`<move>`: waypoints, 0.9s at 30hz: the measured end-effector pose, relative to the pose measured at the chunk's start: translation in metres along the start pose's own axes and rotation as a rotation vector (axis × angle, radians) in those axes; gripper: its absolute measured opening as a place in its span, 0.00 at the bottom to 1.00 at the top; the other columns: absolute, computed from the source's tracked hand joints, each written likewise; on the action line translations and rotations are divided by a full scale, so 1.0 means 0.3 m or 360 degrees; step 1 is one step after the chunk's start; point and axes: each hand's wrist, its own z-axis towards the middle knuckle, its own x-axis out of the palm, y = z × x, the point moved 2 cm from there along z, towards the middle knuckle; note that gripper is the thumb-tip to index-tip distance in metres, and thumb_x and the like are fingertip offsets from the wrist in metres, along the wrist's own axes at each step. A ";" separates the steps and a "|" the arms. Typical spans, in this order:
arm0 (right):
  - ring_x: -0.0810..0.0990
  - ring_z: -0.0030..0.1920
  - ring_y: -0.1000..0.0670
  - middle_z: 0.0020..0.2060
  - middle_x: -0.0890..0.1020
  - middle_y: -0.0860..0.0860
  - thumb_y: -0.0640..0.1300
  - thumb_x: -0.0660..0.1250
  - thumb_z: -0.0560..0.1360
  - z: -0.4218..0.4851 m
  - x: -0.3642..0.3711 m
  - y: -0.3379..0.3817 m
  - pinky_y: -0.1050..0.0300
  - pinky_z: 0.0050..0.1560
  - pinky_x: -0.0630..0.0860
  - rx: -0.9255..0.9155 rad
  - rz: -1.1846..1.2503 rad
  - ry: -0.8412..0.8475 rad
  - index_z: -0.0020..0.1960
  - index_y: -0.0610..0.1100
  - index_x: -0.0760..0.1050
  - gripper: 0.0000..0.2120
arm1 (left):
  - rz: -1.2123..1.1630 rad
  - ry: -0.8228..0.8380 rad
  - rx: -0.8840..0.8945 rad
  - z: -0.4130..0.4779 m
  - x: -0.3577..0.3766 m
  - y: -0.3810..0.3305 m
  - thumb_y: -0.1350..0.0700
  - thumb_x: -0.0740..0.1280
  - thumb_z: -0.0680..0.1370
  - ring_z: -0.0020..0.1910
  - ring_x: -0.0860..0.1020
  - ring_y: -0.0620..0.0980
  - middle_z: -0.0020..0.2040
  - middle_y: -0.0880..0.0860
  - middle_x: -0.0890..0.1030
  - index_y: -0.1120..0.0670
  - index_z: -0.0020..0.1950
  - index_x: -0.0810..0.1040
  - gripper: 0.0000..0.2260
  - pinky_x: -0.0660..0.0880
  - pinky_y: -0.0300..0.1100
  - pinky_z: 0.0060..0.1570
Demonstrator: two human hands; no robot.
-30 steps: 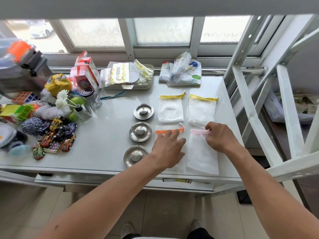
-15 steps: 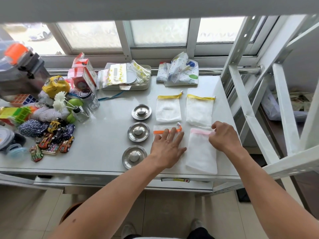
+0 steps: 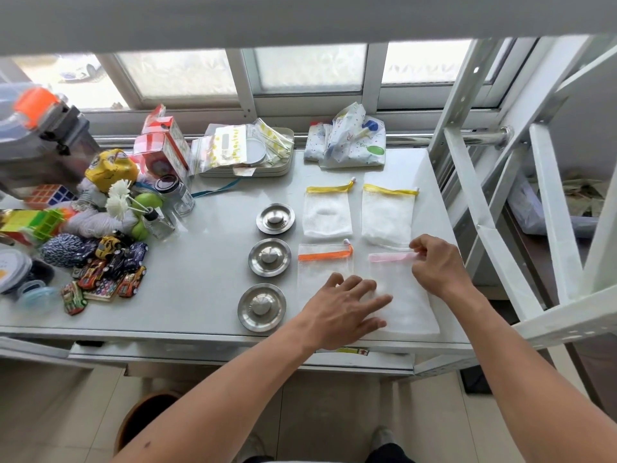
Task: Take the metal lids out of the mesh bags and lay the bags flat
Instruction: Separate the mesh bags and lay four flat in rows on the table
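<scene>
Three round metal lids lie in a column on the steel table: far lid, middle lid, near lid. Right of them lie several white mesh bags: two with yellow trim, one with orange trim, one with pink trim. My left hand rests flat, fingers spread, across the orange bag's lower part and the pink bag's left edge. My right hand pinches the pink bag's top-right corner at the pink band.
Toy cars, yarn, a cube puzzle, jars and boxes crowd the table's left side. A tray of zip bags and a printed pouch sit at the back. A white metal frame stands close on the right.
My left hand slid down and to the right, from the orange band to the bags' lower part. My right hand stayed at the pink band.
</scene>
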 end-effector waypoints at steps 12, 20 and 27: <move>0.70 0.65 0.39 0.63 0.79 0.44 0.51 0.68 0.73 0.064 0.038 0.064 0.47 0.63 0.70 -0.0034 -0.0305 -0.0090 0.66 0.44 0.75 0.23 | -0.0214 0.0104 -0.1013 -0.008 0.038 0.072 0.37 0.46 0.81 0.79 0.42 0.56 0.81 0.55 0.45 0.46 0.79 0.46 0.29 0.48 0.58 0.72; 0.78 0.57 0.40 0.55 0.81 0.46 0.52 0.65 0.76 0.137 0.065 0.111 0.49 0.56 0.75 -0.0093 -0.0443 0.0037 0.60 0.48 0.82 0.16 | -0.0255 0.0050 -0.1064 -0.009 0.035 0.070 0.36 0.42 0.79 0.79 0.42 0.54 0.81 0.54 0.44 0.46 0.79 0.46 0.30 0.44 0.57 0.73; 0.80 0.52 0.40 0.44 0.80 0.46 0.45 0.68 0.74 0.142 0.067 0.069 0.48 0.51 0.77 -0.0232 -0.0191 0.0015 0.54 0.45 0.84 0.11 | -0.0274 0.0017 -0.1093 -0.055 0.046 0.072 0.35 0.44 0.79 0.79 0.43 0.56 0.81 0.54 0.45 0.47 0.79 0.47 0.31 0.47 0.60 0.73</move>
